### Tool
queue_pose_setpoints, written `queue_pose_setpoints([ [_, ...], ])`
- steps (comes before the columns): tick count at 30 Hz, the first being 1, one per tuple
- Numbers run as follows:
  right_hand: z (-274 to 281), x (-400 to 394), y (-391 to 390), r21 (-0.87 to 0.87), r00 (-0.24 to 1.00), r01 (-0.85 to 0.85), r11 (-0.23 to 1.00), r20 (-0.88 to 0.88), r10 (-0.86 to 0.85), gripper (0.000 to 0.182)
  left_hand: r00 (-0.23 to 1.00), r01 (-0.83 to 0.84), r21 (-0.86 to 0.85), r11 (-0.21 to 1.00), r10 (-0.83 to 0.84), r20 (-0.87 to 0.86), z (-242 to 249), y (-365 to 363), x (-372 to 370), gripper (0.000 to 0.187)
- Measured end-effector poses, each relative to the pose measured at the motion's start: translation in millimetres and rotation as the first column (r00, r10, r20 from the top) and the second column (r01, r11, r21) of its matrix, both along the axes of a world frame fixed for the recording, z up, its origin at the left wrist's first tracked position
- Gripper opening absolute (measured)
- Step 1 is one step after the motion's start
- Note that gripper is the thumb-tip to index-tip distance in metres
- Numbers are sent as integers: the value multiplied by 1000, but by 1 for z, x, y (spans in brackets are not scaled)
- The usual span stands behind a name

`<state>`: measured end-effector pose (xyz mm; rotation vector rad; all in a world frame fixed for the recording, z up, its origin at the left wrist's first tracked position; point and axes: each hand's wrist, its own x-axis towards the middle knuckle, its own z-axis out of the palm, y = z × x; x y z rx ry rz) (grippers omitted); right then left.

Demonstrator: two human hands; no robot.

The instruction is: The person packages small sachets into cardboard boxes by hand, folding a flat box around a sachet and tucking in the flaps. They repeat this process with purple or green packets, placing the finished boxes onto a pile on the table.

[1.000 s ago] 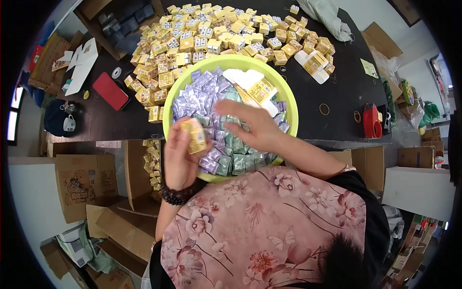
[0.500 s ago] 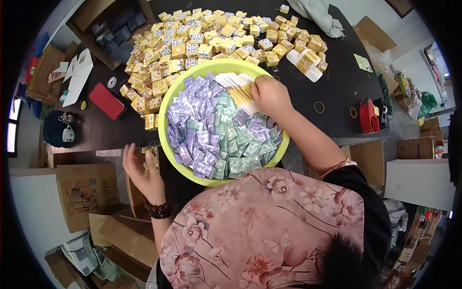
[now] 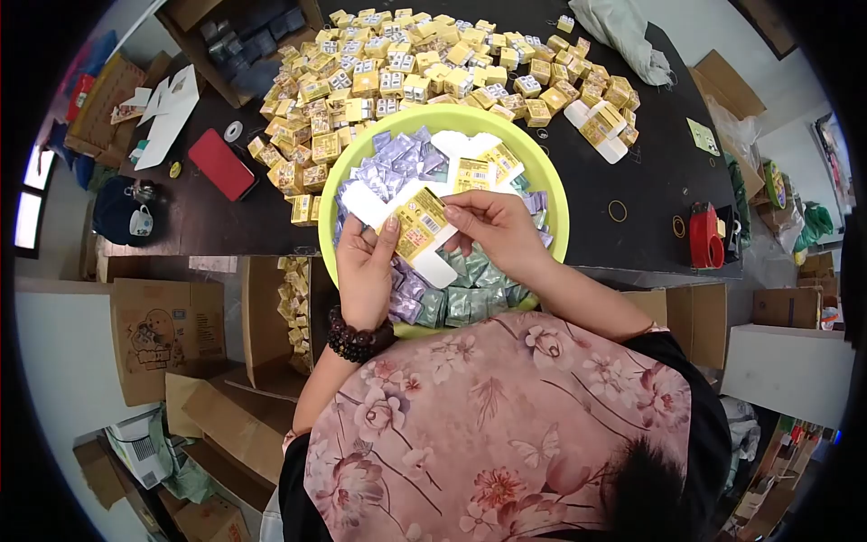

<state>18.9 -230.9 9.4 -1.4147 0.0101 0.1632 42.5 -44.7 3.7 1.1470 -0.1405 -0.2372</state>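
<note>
My left hand (image 3: 366, 275) pinches a flat yellow-and-white carton blank (image 3: 417, 226) between thumb and fingers, above the yellow-green basin (image 3: 557, 172). At the blank's right edge, my right hand (image 3: 495, 226) has its thumb and fingers closed on it. Other flat carton blanks (image 3: 476, 172) lie in the basin just behind my hands. Purple sachets (image 3: 390, 167) fill the basin's left side, and green sachets (image 3: 470, 303) lie toward its front. My hands and the blank hide part of the sachets.
Small yellow boxes (image 3: 361, 86) are heaped behind the basin. On the dark table (image 3: 655, 208) are a red case (image 3: 222, 164), a white tape roll (image 3: 233, 131), a red tape dispenser (image 3: 706, 237) and rubber bands. Cardboard cartons (image 3: 172, 339) stand below at the left.
My left hand has moved right, from beside the basin to over it, and taken hold of a blank. My right hand has come nearer with the blank; the other blanks lie in the basin.
</note>
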Motion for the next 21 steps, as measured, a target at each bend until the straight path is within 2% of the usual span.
queue_pose_setpoints([
  [2,-2,-2,10,94,987,157,983,11,-159,24,998,-56,40,998,57,-12,-6,0,-1,23],
  [3,1,-3,12,95,987,155,983,13,-157,24,993,-110,75,991,112,-26,-11,-1,-3,23],
  [4,6,-3,12,78,993,114,990,-16,-113,24,995,-95,122,988,94,20,-13,0,-4,25],
  [6,7,-2,8,63,996,70,996,-51,-67,24,997,-73,112,991,75,-7,-10,1,-5,29],
  [8,4,5,-3,-2,998,-60,998,2,60,22,998,-47,101,994,50,-32,-4,1,-6,33],
  [9,2,7,-4,-2,998,-58,998,3,58,22,999,-15,57,998,17,-40,-1,0,-6,39],
  [11,-3,8,-6,134,988,-152,979,5,153,24,999,19,12,1000,-18,-47,0,-1,-8,44],
  [14,-12,5,3,171,996,-70,983,73,59,31,993,107,44,993,-105,-54,0,-1,-12,48],
  [16,-16,2,4,203,994,-79,976,87,63,35,978,143,175,974,-166,123,5,-2,-14,51],
  [17,-18,1,5,233,993,-88,968,100,66,39,979,142,175,974,-164,123,7,-1,-14,51],
  [19,-20,0,7,205,985,-76,976,168,41,42,924,39,415,909,-191,331,10,2,-12,57],
  [20,-20,-1,8,176,971,-58,983,237,15,45,924,39,416,909,-191,330,12,4,-11,57],
  [21,-18,-1,8,176,972,-58,983,236,15,45,904,-17,488,873,-196,381,14,5,-11,57],
])
